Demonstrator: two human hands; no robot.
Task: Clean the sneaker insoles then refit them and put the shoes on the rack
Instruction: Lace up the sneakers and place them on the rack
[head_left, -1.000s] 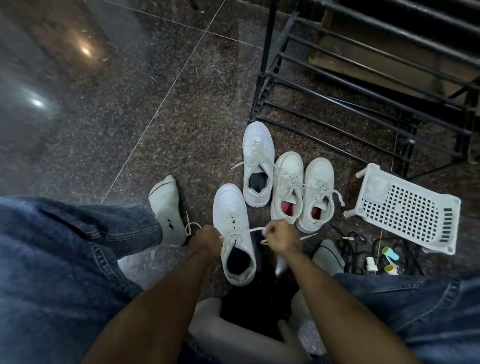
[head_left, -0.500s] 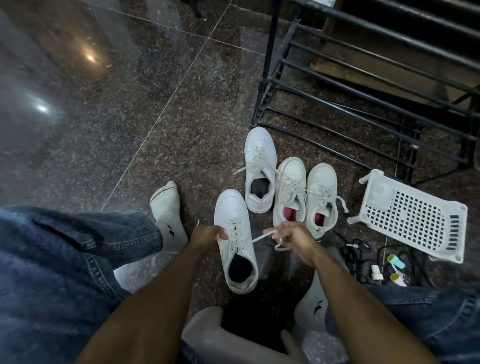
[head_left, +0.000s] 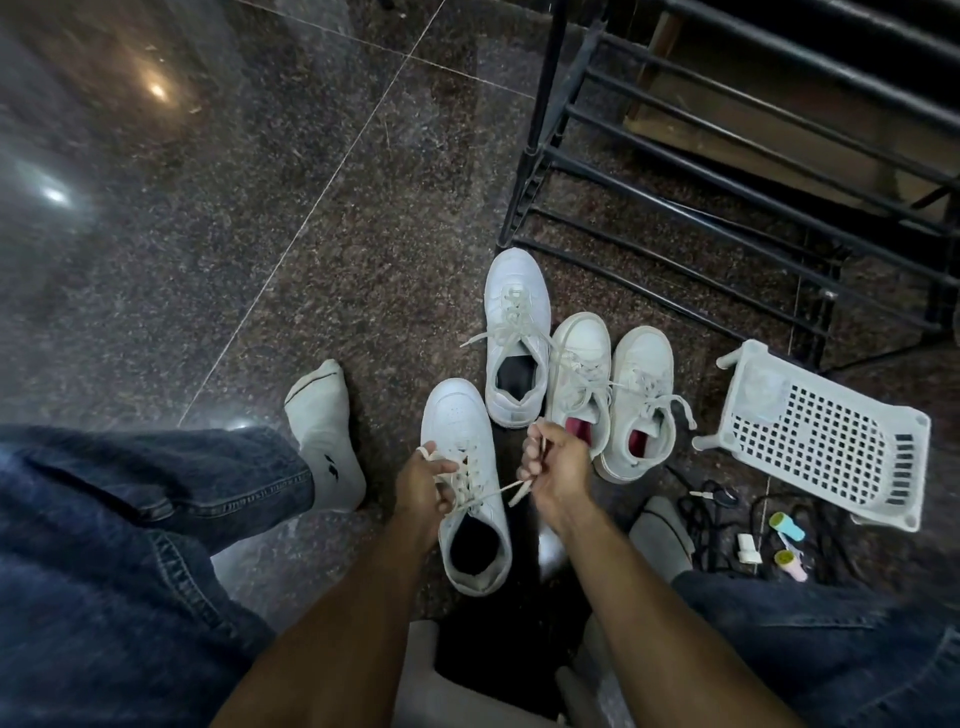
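Two hands are pulling the laces of the near sneaker (head_left: 464, 467) apart to loosen or tie it. The left hand (head_left: 423, 480) is pinching one lace (head_left: 431, 457), and the right hand (head_left: 553, 470) is gripping the other lace (head_left: 511, 491).

Bare floor (head_left: 208, 234) open at far left, three sneakers (head_left: 576, 374) crowding centre, rack (head_left: 727, 171) blocking far right, basket (head_left: 815, 441) and cables (head_left: 711, 514) cluttering near right

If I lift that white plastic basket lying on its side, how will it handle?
The basket probably feels light, since its wall is mostly holes. It looks rigid, holding its shape. Lying on its side on the floor, it may rock if nudged.
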